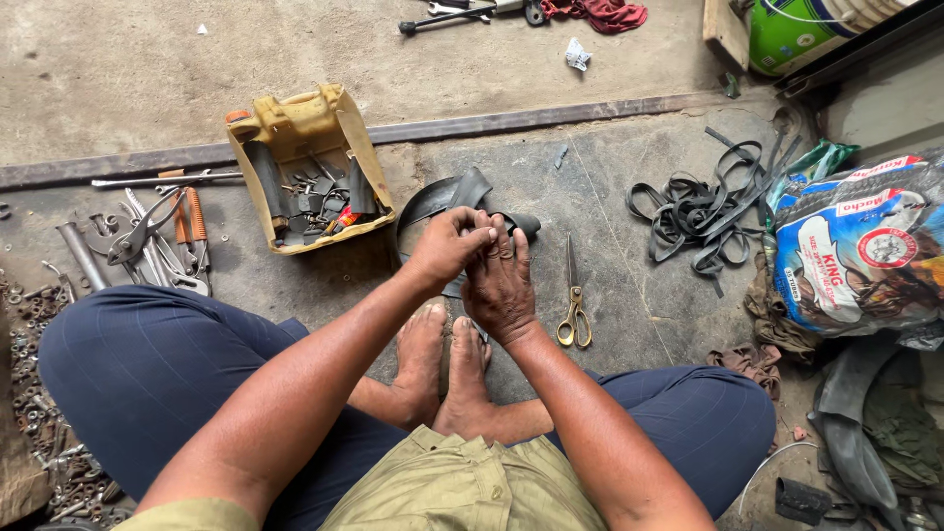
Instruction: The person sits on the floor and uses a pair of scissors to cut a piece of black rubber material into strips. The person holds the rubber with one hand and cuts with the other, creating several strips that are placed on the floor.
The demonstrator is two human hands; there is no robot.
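Observation:
I sit on the floor with my bare feet (pixel 444 369) together in front of me. My left hand (pixel 447 246) and my right hand (pixel 500 280) meet above the feet, both closed on a black rubber inner tube piece (pixel 454 197). The rubber curves away behind the hands towards the yellow container. My left fingers pinch its edge at the top; my right hand lies beside them, fingers pressed on the same spot. What lies under the hands is hidden.
Yellow-handled scissors (pixel 573 300) lie right of my hands. A cut-open yellow container (pixel 307 162) holds small parts. Pliers and wrenches (pixel 147 241) lie at left, nuts and bolts (pixel 39 393) at far left. Black rubber strips (pixel 703 211) and a printed sack (pixel 860 246) sit at right.

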